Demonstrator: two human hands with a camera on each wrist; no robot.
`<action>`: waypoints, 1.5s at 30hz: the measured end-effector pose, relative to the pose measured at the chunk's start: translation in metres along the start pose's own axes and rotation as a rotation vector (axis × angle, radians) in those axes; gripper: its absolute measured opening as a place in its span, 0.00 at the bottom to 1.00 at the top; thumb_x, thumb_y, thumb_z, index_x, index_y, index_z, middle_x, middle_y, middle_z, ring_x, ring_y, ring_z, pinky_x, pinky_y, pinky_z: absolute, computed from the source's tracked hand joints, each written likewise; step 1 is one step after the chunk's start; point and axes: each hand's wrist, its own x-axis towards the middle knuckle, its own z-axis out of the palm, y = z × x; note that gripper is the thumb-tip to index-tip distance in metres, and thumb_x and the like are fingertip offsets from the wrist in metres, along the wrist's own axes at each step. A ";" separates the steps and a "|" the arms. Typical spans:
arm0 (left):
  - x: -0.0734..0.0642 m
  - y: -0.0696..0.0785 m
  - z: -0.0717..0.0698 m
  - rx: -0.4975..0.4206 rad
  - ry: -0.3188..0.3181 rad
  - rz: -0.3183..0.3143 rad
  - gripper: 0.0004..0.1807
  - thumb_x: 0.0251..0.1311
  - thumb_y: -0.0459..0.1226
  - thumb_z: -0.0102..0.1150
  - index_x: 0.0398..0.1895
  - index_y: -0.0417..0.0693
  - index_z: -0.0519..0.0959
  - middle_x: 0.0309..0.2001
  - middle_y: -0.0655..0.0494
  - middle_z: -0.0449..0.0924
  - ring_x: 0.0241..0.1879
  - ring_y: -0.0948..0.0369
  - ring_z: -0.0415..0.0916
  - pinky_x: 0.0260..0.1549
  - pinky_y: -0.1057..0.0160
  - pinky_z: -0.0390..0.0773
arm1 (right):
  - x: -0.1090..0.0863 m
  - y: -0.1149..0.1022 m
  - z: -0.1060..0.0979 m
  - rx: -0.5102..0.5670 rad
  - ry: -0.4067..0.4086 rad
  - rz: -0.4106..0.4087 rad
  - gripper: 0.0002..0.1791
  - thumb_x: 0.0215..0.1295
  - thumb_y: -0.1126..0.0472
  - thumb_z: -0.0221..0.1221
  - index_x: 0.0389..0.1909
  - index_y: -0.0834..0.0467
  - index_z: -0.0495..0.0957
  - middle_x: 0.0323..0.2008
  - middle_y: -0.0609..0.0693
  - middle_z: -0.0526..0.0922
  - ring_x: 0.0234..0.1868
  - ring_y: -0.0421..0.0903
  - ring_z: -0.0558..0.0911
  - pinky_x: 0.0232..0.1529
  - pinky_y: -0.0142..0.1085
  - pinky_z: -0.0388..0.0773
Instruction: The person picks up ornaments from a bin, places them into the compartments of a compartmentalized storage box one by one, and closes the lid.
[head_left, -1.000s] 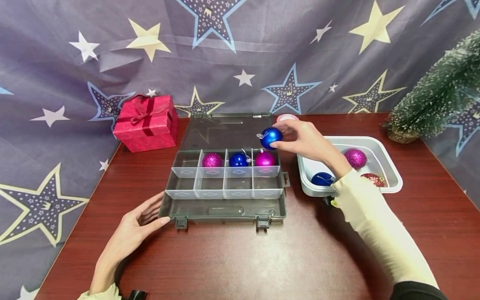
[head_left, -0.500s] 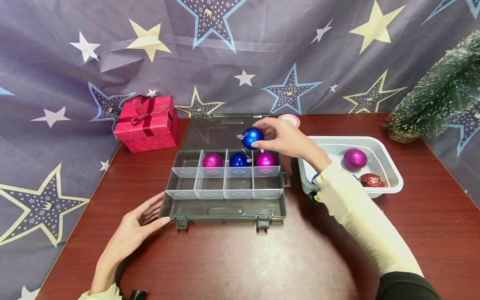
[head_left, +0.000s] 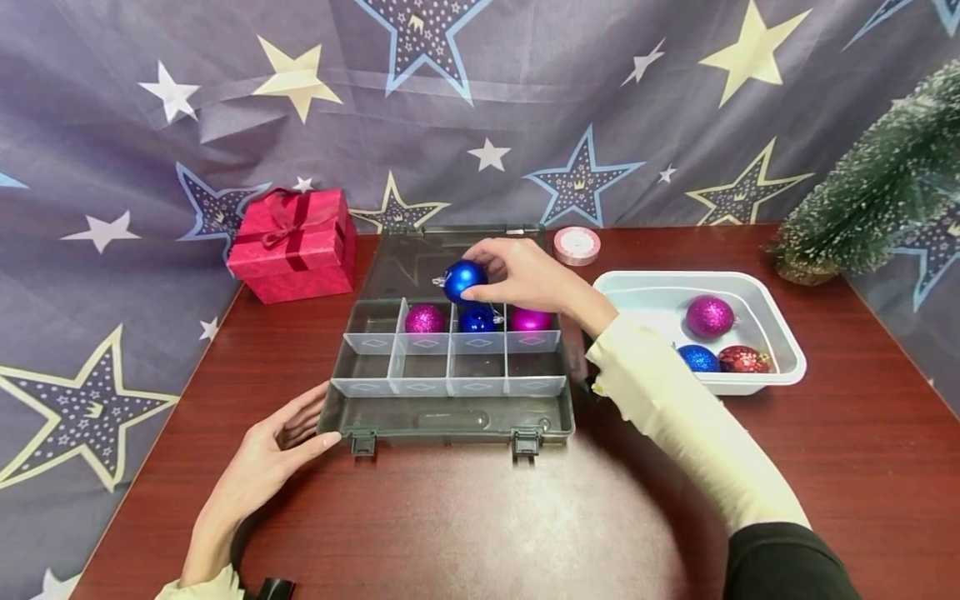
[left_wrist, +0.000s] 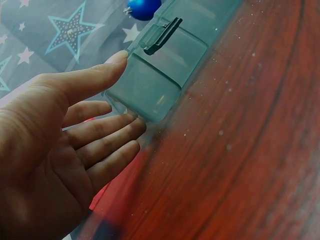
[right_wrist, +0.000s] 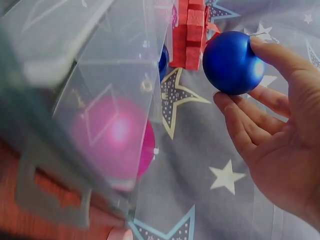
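My right hand (head_left: 525, 275) pinches a matte blue Christmas ball (head_left: 464, 282) by thumb and fingers above the back row of a grey divided plastic box (head_left: 457, 417). Its silver cap points left. In that row sit a glittery magenta ball (head_left: 425, 320), a shiny blue ball (head_left: 477, 320) partly covered by the held one, and a pink-magenta ball (head_left: 531, 320). The back-left compartment holds nothing. At the box's front-left corner my left hand (head_left: 262, 458) rests with its thumb and relaxed fingers; the left wrist view shows the thumb (left_wrist: 95, 77) against the edge.
A white tray (head_left: 787, 358) to the right holds a magenta glitter ball (head_left: 710, 317), a blue glitter ball (head_left: 699, 358) and a red ball (head_left: 744, 360). Behind stand a red gift box (head_left: 292, 246), a pink ribbon roll (head_left: 577, 246) and a small frosted tree (head_left: 870, 175).
My right hand has carried the blue ball leftward over the box's back row, from above the pink-magenta ball to above the shiny blue one. The left hand stays put.
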 end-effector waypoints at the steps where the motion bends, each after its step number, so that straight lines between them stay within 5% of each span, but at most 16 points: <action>1: 0.000 0.000 0.000 -0.001 0.000 0.000 0.37 0.67 0.33 0.69 0.78 0.46 0.66 0.66 0.40 0.76 0.60 0.69 0.77 0.55 0.75 0.76 | 0.002 -0.001 0.002 0.000 -0.009 -0.002 0.27 0.66 0.53 0.71 0.60 0.63 0.79 0.54 0.58 0.84 0.53 0.52 0.84 0.57 0.41 0.82; 27: 0.001 0.000 0.000 -0.006 0.001 0.003 0.37 0.68 0.33 0.68 0.78 0.47 0.66 0.67 0.40 0.75 0.61 0.69 0.77 0.55 0.75 0.76 | 0.061 -0.024 0.045 -0.028 -0.136 -0.033 0.28 0.67 0.51 0.70 0.61 0.62 0.78 0.56 0.57 0.84 0.53 0.48 0.84 0.57 0.34 0.79; 45: 0.000 0.000 0.000 -0.003 0.003 0.015 0.36 0.68 0.32 0.68 0.78 0.46 0.66 0.66 0.39 0.75 0.60 0.70 0.77 0.55 0.75 0.76 | 0.078 -0.033 0.067 -0.047 -0.155 -0.027 0.30 0.69 0.49 0.68 0.65 0.62 0.77 0.58 0.57 0.84 0.55 0.46 0.83 0.59 0.34 0.79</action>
